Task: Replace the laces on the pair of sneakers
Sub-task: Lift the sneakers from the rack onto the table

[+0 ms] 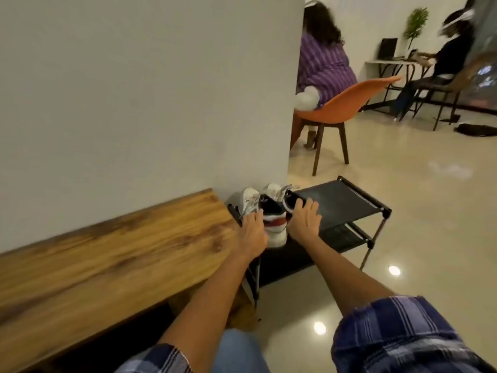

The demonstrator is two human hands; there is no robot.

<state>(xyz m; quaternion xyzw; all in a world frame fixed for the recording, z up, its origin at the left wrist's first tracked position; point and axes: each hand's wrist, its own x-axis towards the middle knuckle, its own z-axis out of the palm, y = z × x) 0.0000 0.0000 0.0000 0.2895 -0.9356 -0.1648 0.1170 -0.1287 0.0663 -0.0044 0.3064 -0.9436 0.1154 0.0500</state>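
Two bare forearms run back from each grip into short sleeves of blue, navy and white plaid: left sleeve [158,359], right sleeve [398,335]. Light blue jeans [239,351] cover the leg between them.

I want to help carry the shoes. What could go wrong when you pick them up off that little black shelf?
Loose laces dangle from the sneakers; they could snag on the rack frame or trip someone. The left hand and right hand each reach for one shoe, so a weak grip could drop one on the shiny floor. The rack looks light and might tip if pulled.
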